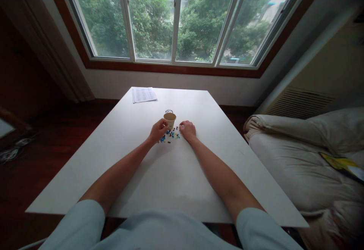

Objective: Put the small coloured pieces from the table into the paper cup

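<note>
A brown paper cup (170,117) stands upright on the white table (170,182), its mouth facing up. In front of it lie several small blue, yellow and dark red capsules (172,134). My left hand (159,130) is at the cup's near left side, thumb and fingers pinched together. Whatever they hold, if anything, is too small to make out. To the right of the cup, my right hand (188,129) rests low over the table with its fingers curled in beside the capsules. Its fingertips are partly hidden.
Behind the cup lies a small dark ring-shaped thing (168,111). Printed papers (144,94) are at the table's far left corner. A cushioned sofa (281,163) stands to the right, and a wide window (176,22) is beyond the table.
</note>
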Tool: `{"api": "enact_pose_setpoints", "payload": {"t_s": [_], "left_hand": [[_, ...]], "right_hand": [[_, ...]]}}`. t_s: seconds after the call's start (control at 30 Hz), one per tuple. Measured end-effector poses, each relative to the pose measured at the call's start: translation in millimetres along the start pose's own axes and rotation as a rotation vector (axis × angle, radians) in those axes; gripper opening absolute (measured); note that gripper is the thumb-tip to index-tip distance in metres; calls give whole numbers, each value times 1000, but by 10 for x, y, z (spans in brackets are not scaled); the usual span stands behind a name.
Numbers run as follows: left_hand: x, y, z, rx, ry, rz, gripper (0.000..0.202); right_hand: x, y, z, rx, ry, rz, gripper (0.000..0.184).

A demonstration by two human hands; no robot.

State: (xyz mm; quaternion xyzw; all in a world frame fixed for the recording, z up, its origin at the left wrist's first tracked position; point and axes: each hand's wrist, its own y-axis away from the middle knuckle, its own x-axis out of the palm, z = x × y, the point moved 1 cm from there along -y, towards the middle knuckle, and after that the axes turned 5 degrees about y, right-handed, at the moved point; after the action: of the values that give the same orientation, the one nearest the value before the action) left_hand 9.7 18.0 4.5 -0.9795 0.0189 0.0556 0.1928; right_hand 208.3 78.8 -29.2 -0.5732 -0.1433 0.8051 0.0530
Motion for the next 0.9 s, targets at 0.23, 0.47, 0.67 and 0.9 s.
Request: {"api": "enact_pose_setpoints", "payload": {"t_s": [0.23, 0.47, 0.67, 0.9], "left_hand": [[-22, -38, 31, -39, 140, -34, 14], [-20, -59, -4, -98, 181, -88, 23], [-20, -89, -42, -108, 265, -59, 39], [-20, -108, -51, -140, 354, -29, 59]], "right_hand": [[-10, 0, 10, 6, -7, 1, 22], [-9, 5, 5, 8, -6, -2, 22], [0, 1, 9, 9, 6, -1, 22], [-13, 6, 8, 5, 7, 1, 23]]}}
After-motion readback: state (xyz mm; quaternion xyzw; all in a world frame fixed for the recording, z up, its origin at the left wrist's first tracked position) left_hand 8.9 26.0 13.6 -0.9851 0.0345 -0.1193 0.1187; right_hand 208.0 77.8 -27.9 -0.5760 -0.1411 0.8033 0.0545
